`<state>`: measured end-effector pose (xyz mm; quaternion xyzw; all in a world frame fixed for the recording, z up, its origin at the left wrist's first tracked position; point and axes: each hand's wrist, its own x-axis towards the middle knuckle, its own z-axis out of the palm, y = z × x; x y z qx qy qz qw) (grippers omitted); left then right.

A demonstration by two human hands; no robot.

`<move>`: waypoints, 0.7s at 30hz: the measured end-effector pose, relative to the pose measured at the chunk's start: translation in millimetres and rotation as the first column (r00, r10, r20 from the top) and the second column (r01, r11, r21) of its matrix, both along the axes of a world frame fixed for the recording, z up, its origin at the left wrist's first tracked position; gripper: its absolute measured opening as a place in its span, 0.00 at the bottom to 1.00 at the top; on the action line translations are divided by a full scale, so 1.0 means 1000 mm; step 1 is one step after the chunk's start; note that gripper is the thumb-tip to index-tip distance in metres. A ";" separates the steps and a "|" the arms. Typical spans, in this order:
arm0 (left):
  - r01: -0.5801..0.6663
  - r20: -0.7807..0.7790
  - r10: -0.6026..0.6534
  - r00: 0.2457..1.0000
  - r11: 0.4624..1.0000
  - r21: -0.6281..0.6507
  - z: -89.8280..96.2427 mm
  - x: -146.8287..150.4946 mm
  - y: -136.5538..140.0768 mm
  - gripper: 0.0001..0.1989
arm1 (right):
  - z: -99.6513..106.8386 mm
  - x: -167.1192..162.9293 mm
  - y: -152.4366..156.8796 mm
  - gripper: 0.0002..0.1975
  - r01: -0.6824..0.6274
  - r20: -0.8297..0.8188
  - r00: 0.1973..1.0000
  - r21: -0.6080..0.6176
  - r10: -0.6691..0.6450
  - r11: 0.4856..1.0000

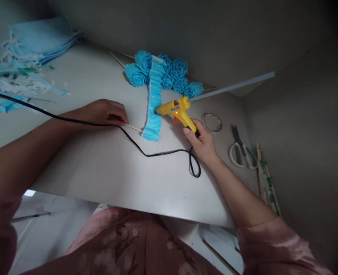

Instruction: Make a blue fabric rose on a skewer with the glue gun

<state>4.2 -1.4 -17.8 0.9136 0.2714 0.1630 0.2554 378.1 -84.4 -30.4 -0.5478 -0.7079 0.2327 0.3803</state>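
Note:
My right hand (202, 141) is closed round the handle of a yellow hot glue gun (183, 110), which has a red light lit on its side and a long clear glue stick (234, 87) sticking out of its back. Its nozzle is at a pleated blue strip (153, 93) stretched lengthwise away from me. My left hand (103, 112) pinches a thin wooden stick (134, 128), whose far tip meets the near end of the strip. Beyond, the strip's far end overlaps a cluster of blue rose-like flowers (179, 68) on sticks.
A black cord (157, 154) runs across my left arm to the glue gun. Blue face masks (43, 38) are stacked at the far left, with white and blue scraps (20, 86) nearer. A roll of tape (212, 122) and scissors (240, 149) lie at right, beside a wall.

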 end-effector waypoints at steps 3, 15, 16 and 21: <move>-0.007 -0.021 0.006 1.000 1.000 -0.020 0.000 -0.001 0.000 0.18 | 0.002 -0.001 -0.001 0.21 0.033 0.012 0.999 0.005 -0.033 0.999; -0.005 0.030 0.008 1.000 0.997 -0.082 0.003 0.005 -0.004 0.18 | -0.002 0.004 0.009 0.22 0.131 -0.338 0.926 -0.131 -0.168 0.983; 0.001 0.042 0.002 0.999 0.997 -0.079 0.003 0.005 -0.004 0.19 | -0.002 0.003 0.010 0.23 0.136 -0.358 0.916 -0.149 -0.182 0.979; 0.017 0.054 -0.013 0.998 0.998 -0.062 -0.002 0.003 -0.001 0.18 | 0.003 -0.002 0.018 0.25 0.126 -0.392 0.899 -0.191 -0.193 0.973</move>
